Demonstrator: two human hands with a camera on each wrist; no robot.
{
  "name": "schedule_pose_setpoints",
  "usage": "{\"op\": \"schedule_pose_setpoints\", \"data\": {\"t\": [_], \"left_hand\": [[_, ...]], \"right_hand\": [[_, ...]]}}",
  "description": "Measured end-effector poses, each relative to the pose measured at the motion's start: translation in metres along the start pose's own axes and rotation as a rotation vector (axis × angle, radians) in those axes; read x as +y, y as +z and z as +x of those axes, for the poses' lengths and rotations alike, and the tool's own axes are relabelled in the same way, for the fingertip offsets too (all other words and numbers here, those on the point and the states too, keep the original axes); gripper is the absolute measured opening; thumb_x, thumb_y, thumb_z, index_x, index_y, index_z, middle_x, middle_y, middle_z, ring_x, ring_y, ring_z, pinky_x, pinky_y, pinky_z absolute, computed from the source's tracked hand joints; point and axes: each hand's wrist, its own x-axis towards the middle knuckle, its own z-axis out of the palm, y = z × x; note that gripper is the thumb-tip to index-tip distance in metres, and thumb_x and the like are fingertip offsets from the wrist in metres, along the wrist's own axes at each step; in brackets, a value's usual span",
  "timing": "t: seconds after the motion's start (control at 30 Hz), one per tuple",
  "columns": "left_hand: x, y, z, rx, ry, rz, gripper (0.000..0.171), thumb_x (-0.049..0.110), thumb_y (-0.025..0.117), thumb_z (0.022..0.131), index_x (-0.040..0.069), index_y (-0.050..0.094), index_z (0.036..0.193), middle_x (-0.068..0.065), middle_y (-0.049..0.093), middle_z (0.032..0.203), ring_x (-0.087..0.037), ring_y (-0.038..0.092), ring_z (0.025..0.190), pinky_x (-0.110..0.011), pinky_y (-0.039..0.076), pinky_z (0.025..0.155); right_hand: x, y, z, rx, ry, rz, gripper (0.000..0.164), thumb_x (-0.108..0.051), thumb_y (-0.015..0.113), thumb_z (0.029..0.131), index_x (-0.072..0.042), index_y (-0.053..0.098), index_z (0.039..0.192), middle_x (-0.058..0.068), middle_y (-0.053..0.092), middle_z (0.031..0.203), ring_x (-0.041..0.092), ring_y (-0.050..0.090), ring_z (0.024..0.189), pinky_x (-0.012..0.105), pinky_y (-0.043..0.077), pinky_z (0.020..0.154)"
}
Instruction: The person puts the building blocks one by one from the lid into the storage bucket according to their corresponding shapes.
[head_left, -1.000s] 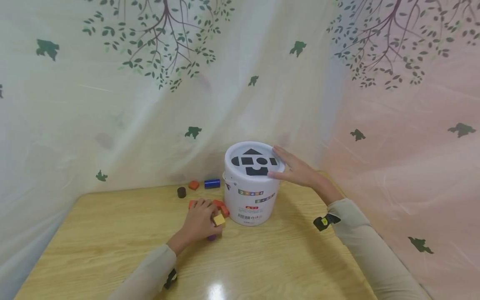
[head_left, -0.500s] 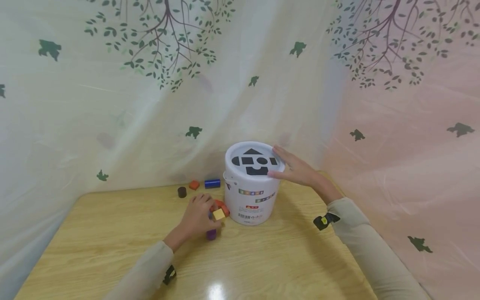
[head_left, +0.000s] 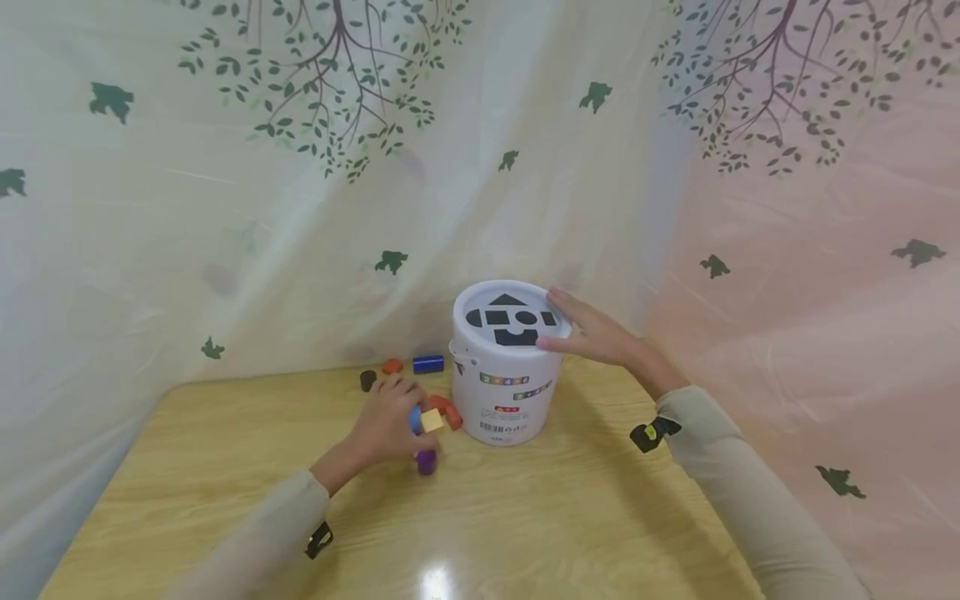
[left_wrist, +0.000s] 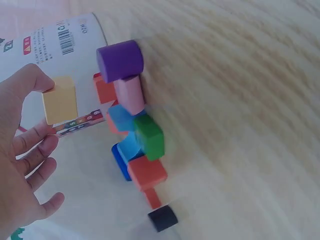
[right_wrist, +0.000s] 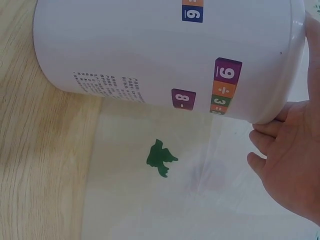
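My left hand (head_left: 384, 421) pinches a yellow block (left_wrist: 61, 101) between thumb and fingertips, raised over a group of coloured blocks. In the left wrist view a purple cylinder (left_wrist: 121, 61), a pink block (left_wrist: 130, 94), a green block (left_wrist: 149, 136) and a red block (left_wrist: 148, 172) lie close together beside the bucket. My right hand (head_left: 596, 333) rests with spread, fairly straight fingers on the rim of the white bucket (head_left: 498, 396). The bucket stands upright. Its lid (head_left: 551, 335) has several dark shaped areas on it, among them a triangle, a square and a circle.
Behind the hand lie a blue cylinder (head_left: 428, 364), an orange-red block (head_left: 392, 366) and a dark cylinder (head_left: 367, 381). The wooden table (head_left: 525, 517) meets a hanging cloth (head_left: 315, 275) printed with branches and leaves at its back edge.
My left hand has drawn slightly back and left with the yellow block, uncovering more of the purple cylinder. My right hand has stayed on the bucket's rim. The head view has shifted slightly.
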Motion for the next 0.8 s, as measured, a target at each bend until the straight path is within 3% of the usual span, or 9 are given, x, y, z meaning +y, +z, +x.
{"op": "schedule_pose_setpoints", "data": {"t": [0.23, 0.4, 0.6, 0.8], "left_hand": [[-0.006, -0.019, 0.006, 0.120, 0.052, 0.034, 0.038, 0.037, 0.088, 0.070, 0.013, 0.067, 0.092, -0.006, 0.067, 0.105, -0.030, 0.057, 0.106, -0.059, 0.048, 0.097], [-0.006, -0.039, 0.014, 0.168, 0.021, -0.042, 0.038, 0.033, 0.089, 0.073, 0.010, 0.070, 0.095, -0.007, 0.067, 0.101, -0.029, 0.056, 0.101, -0.051, 0.048, 0.091], [-0.009, -0.065, 0.029, 0.267, 0.059, -0.085, 0.034, 0.023, 0.088, 0.075, 0.002, 0.072, 0.096, -0.012, 0.069, 0.099, -0.031, 0.057, 0.096, -0.048, 0.046, 0.087], [-0.007, -0.091, 0.044, 0.273, -0.021, -0.089, 0.034, 0.024, 0.084, 0.082, 0.000, 0.071, 0.103, -0.016, 0.068, 0.109, -0.037, 0.058, 0.108, -0.055, 0.047, 0.097]], "right_hand": [[-0.002, -0.002, 0.000, 0.005, -0.004, 0.007, 0.104, -0.059, 0.069, 0.089, -0.014, 0.012, 0.164, 0.011, 0.008, 0.172, 0.034, 0.009, 0.159, 0.062, 0.013, 0.124], [-0.001, 0.001, -0.001, 0.006, -0.004, 0.025, 0.104, -0.059, 0.070, 0.088, -0.014, 0.014, 0.164, 0.013, 0.009, 0.172, 0.036, 0.010, 0.159, 0.064, 0.014, 0.123], [0.000, 0.003, -0.002, 0.006, 0.009, 0.026, 0.105, -0.061, 0.069, 0.088, -0.014, 0.014, 0.164, 0.012, 0.009, 0.172, 0.037, 0.010, 0.159, 0.065, 0.014, 0.123], [0.002, 0.002, 0.001, 0.011, -0.001, 0.026, 0.104, -0.060, 0.069, 0.088, -0.015, 0.014, 0.164, 0.012, 0.009, 0.172, 0.038, 0.011, 0.158, 0.065, 0.014, 0.123]]}}
